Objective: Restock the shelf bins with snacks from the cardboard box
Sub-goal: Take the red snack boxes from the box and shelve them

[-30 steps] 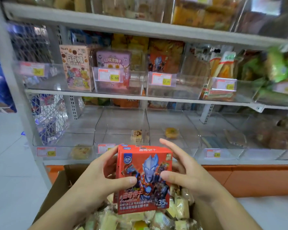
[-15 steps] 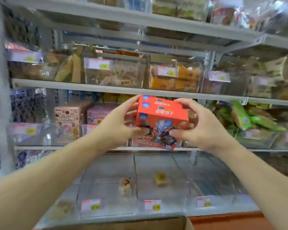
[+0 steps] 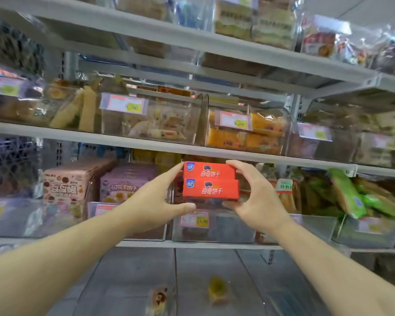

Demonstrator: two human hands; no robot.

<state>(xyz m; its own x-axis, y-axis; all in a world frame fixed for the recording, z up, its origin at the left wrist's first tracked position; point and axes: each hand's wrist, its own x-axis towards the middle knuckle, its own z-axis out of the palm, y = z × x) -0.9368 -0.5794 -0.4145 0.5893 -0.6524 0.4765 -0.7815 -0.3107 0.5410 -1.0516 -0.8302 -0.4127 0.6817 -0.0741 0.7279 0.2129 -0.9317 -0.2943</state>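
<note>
Between a purple printed biscuit box (image 3: 126, 183) and green wrapped snack packs (image 3: 349, 197), our left hand (image 3: 155, 201) and right hand (image 3: 258, 199) clamp two stacked red-orange cardboard cookie boxes (image 3: 211, 181) above the clear plastic bin (image 3: 214, 226), deeper into the shelf than half a second ago, tops now facing us.

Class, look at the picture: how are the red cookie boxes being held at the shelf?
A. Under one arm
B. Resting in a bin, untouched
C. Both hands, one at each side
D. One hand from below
C: the left hand and right hand clasp opposite sides of the two stacked red cookie boxes, above a clear bin.
</note>
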